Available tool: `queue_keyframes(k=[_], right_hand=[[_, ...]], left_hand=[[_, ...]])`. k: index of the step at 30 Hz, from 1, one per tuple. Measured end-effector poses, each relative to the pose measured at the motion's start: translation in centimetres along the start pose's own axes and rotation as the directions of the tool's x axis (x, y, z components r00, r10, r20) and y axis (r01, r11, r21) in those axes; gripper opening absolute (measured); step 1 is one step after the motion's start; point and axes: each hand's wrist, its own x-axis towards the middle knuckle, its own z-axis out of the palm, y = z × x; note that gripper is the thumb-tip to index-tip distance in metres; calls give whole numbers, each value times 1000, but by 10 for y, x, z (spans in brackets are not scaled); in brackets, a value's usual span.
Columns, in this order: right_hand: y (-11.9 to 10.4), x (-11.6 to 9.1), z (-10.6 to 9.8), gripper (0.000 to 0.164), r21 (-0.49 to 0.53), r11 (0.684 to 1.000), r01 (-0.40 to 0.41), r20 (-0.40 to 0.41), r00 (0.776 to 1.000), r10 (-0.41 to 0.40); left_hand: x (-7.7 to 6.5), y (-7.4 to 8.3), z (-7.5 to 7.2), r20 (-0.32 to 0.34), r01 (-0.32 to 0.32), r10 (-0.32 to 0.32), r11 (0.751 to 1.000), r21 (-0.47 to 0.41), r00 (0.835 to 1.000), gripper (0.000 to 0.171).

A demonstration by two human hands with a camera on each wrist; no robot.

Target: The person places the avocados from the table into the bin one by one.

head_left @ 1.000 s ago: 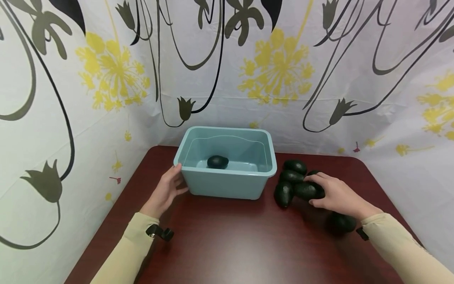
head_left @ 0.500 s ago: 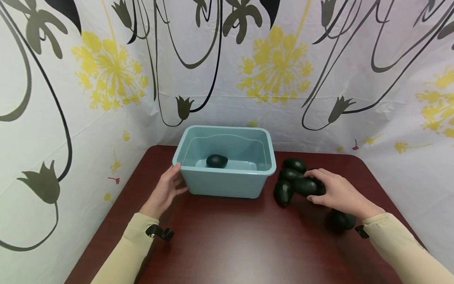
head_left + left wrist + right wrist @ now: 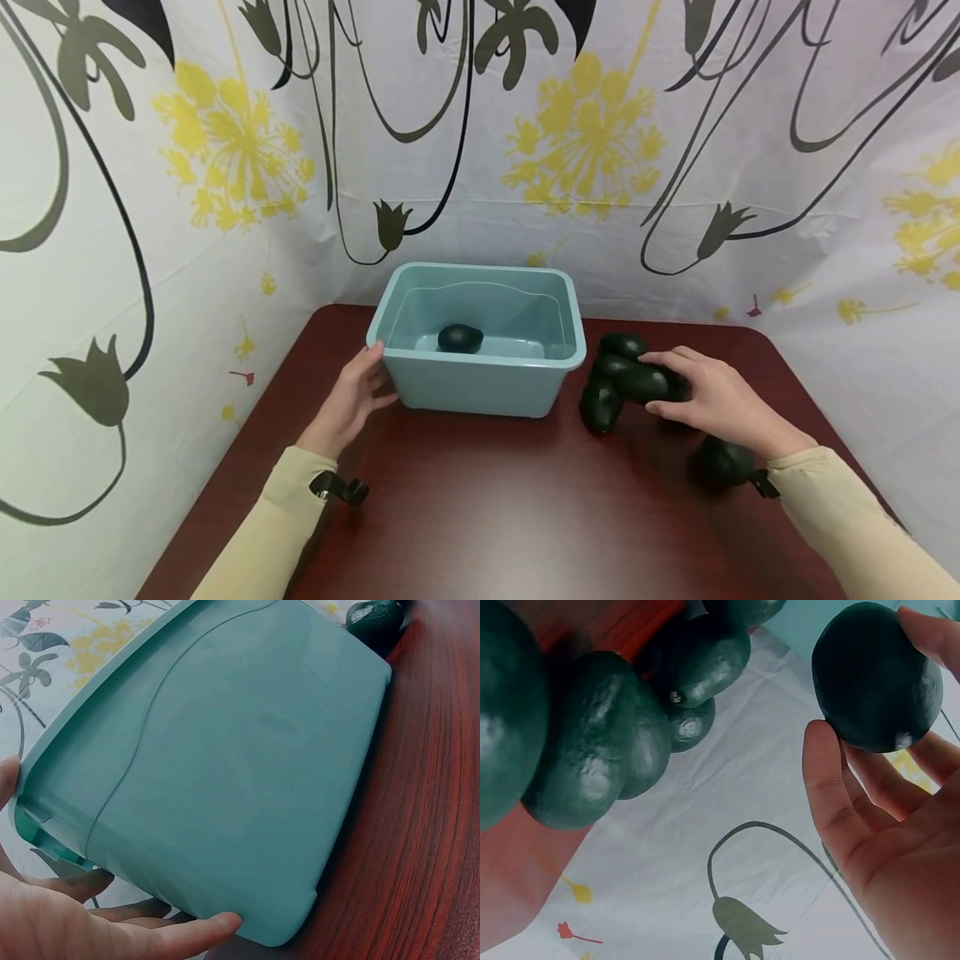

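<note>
My right hand [image 3: 716,402] pinches a dark green avocado [image 3: 643,384] between thumb and fingers, above the cluster right of the bin. In the right wrist view this avocado [image 3: 877,679] hangs apart from the others, fingertips on its sides. Beside and behind it lie several more avocados [image 3: 601,406]. At the left end of a light blue plastic bin [image 3: 480,387], my left hand [image 3: 352,404] holds the front corner, thumb at the rim and fingers against the wall, as the left wrist view shows. One avocado [image 3: 460,338] lies inside on the bin's floor.
A single avocado [image 3: 726,461] lies nearer, below the right wrist. The dark red wooden table [image 3: 495,500] extends in front of the bin. A white patterned cloth [image 3: 480,167] hangs behind and on both sides.
My right hand has raised the avocado slightly up and to the left, showing more of another one behind it. The left hand and the bin have stayed put.
</note>
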Motion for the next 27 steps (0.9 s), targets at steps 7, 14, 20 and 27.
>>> queue_keyframes(k=[7,14,20,27], right_hand=[[-6,5,-4,59,18,1000,-8,-24,1000,8],[-15,12,-10,60,26,999,23,-73,997,-21],[-22,16,-13,58,31,999,40,-91,995,-37],[-25,22,-16,61,12,999,51,-106,993,-49]], left_hand=[[1,1,0,-6,-1,1,1000,-2,1000,62],[2,1,0,-3,1,-1,1000,3,1000,65],[1,0,1,-4,7,-7,1000,-4,1000,66],[1,-1,0,-14,18,-18,1000,-6,1000,69]])
